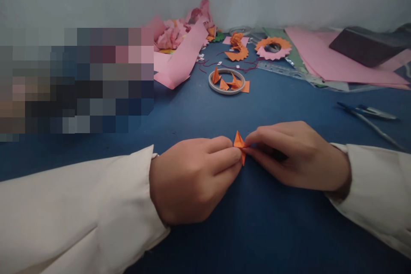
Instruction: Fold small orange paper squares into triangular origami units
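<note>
A small piece of folded orange paper [238, 140] is pinched between my two hands above the blue table. My left hand [195, 177] grips it from the left with curled fingers, which hide part of it. From the right, my right hand [295, 154] holds its edge between thumb and forefinger. One pointed tip sticks up and another points down below the fingers. Beyond my hands, a grey ring [210, 81] like a tape roll lies flat, with several folded orange paper pieces [236, 81] inside it.
Crumpled pink paper [170, 34] heaps at the back left. Behind the ring sit a curved orange paper chain [239, 53] and an orange-and-pink paper ring [272, 54]. At right are a clear ruler [282, 72], pink sheets [321, 60], a dark flat case [359, 45] and a pen [379, 112]. The left side is pixelated.
</note>
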Motion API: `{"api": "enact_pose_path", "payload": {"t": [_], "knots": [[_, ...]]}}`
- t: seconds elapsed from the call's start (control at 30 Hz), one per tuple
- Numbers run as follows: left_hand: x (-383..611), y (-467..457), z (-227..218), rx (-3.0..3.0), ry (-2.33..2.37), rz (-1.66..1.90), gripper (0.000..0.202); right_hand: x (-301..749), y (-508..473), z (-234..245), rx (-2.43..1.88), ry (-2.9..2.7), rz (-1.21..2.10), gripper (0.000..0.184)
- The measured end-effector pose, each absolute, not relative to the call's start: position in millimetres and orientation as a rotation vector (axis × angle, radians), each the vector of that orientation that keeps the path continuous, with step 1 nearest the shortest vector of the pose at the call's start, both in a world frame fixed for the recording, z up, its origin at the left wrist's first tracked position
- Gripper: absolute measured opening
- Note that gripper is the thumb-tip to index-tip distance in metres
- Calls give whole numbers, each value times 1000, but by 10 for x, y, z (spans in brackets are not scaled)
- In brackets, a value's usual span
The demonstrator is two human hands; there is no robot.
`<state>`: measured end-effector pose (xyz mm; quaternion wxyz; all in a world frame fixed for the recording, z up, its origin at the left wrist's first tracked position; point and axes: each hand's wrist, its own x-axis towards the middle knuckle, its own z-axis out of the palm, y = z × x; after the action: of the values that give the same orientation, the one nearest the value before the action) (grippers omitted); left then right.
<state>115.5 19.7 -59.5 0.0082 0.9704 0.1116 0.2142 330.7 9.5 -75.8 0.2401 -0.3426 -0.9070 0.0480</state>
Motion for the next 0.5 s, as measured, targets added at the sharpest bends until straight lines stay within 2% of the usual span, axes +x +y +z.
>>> {"api": "enact_pose_path", "payload": {"t": [0.13,0.5], "knots": [[1156,190,-564,3006,364,717,27,3316,97,-748,-880,-2493,178,7],[1169,211,-575,2927,411,534,29,3392,210,-725,-700,-2562,388,10]]}}
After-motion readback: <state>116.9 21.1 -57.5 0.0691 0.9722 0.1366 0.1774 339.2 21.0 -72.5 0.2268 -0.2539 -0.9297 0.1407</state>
